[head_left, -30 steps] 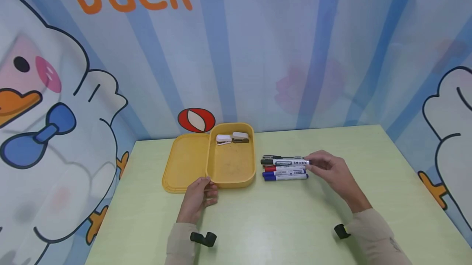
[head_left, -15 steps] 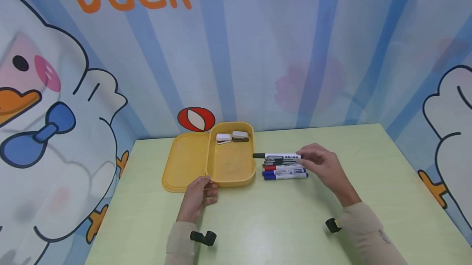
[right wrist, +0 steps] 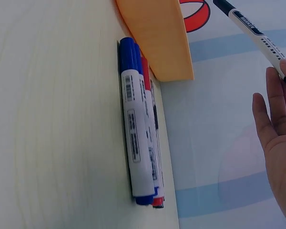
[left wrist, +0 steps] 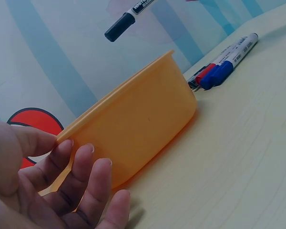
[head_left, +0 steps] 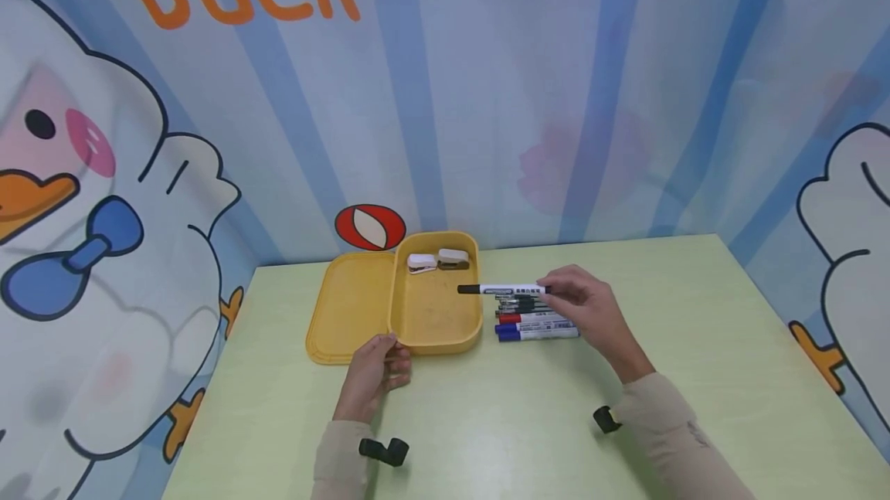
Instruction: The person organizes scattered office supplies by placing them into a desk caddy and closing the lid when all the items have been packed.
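My right hand (head_left: pixel 582 303) pinches the rear end of a white whiteboard marker with a black cap (head_left: pixel 497 290). The marker is raised and level, its cap over the right side of the yellow box (head_left: pixel 434 348). At the box's front left corner, my left hand (left wrist: pixel 62 186) pinches the rim between thumb and index finger. Two small white staplers (head_left: pixel 421 262) lie at the back inside the box. Below my right hand, two blue-capped markers (right wrist: pixel 139 133), a red-capped marker (head_left: pixel 531 318) and several dark pens (head_left: pixel 518 304) lie side by side on the table.
The box's flat yellow lid (head_left: pixel 351 307) lies open to its left. A pale green table (head_left: pixel 487 423) carries everything. Behind it hangs a blue striped cloth (head_left: pixel 480 98) with duck drawings.
My right hand has lifted the black-capped marker from the row and carried it left toward the box. The dark pens beneath it have come into sight. My left hand stays put.
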The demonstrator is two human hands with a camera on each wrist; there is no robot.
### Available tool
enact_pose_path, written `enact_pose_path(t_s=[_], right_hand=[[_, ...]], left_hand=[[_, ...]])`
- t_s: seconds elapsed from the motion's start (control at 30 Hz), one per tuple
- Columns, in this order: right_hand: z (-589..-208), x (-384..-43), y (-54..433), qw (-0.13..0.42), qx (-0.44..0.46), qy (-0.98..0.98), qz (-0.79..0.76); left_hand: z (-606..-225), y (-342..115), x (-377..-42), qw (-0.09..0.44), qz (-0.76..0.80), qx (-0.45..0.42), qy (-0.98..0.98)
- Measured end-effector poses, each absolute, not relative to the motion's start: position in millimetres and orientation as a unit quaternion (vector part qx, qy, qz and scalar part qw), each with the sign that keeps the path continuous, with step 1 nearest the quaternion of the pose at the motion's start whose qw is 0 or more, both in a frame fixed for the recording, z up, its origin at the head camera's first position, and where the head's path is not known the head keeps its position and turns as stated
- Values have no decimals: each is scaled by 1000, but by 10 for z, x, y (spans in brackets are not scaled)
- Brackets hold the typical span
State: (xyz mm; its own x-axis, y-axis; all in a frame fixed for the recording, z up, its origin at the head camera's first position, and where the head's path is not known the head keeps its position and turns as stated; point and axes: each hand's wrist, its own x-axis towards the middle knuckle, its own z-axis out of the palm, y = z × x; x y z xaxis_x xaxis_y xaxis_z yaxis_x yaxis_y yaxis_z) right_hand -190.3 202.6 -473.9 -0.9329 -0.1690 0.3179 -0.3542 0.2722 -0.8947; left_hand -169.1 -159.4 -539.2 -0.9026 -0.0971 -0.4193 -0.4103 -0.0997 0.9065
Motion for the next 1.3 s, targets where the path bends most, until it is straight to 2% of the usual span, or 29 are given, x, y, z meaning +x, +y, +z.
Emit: enact_pose_path(t_s=[0.3, 1.3], right_hand=[[-4949, -2107, 1925, 87, 161, -786, 590], [-4946, -2397, 1266, 60, 130, -792, 593]], left_hand=[[-5405, -1603, -1691, 111, 718, -187, 662], [-5387, -1597, -1683, 108, 715, -189, 664]])
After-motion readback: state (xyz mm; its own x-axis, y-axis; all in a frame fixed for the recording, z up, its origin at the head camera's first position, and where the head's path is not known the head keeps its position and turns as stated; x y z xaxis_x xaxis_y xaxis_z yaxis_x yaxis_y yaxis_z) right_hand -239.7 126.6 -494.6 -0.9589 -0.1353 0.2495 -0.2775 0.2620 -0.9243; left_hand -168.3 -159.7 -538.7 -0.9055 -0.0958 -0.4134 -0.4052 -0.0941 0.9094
